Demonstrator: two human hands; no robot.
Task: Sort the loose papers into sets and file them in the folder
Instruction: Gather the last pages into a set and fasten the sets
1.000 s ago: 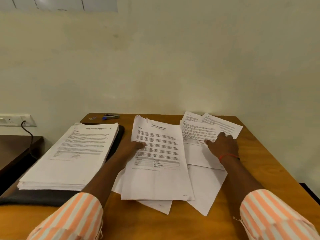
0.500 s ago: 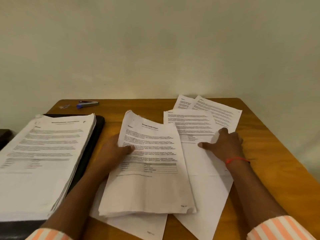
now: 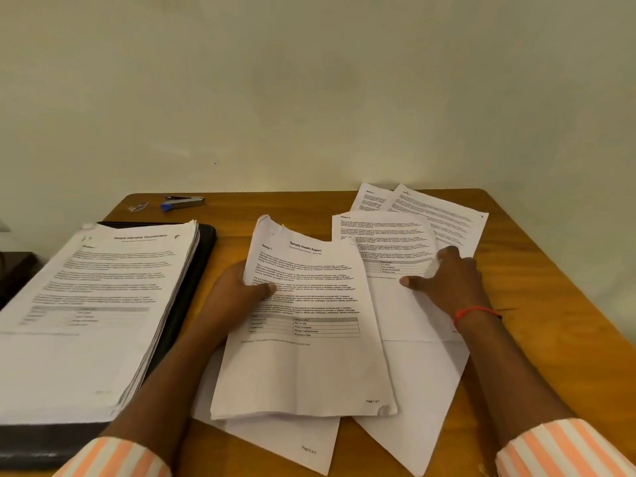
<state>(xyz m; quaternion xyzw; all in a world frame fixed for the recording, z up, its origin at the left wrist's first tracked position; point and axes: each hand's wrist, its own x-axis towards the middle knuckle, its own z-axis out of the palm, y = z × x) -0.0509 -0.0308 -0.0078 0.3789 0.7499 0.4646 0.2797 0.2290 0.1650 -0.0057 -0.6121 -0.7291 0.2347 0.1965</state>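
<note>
A thin set of printed sheets headed "Sample Health Report" (image 3: pixel 309 359) lies in the middle of the wooden table. My left hand (image 3: pixel 237 294) grips its left edge, thumb on top and fingers underneath, lifting that edge a little. To the right, several loose printed pages (image 3: pixel 389 242) overlap in a fan. My right hand (image 3: pixel 447 280) rests on them, thumb stretched left and fingers curled at a page's right edge. A thick stack of papers (image 3: pixel 93 315) sits on the open black folder (image 3: pixel 203 249) at the left.
A blue and silver stapler (image 3: pixel 182 202) and a few small clips (image 3: pixel 138 206) lie at the table's far left edge, close to the wall. Bare wood (image 3: pixel 537 304) shows along the table's right side. More loose sheets (image 3: pixel 303 442) stick out under the held set.
The view has dropped and drawn closer to the table. My left hand has raised the report set's left edge, and my right hand has slid slightly down the fanned pages.
</note>
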